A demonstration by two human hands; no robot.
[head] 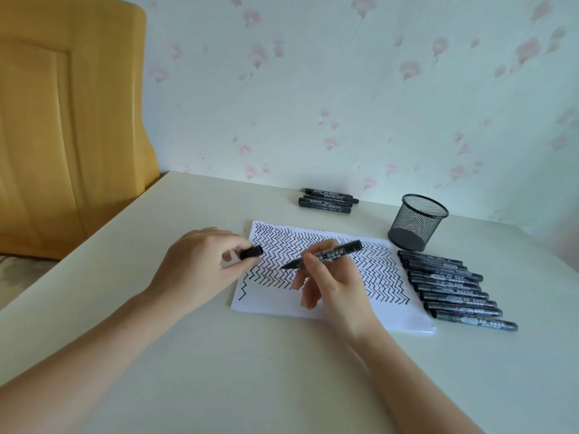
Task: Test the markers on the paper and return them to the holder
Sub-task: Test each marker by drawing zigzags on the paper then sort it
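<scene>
Pale table (282, 386), yellow wooden headboard (62, 120), floral pink-on-white wallpaper (313, 89)

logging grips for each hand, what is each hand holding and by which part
The right hand holds an uncapped marker by the middle of its barrel. The left hand pinches its cap at one end between the fingertips.
</scene>
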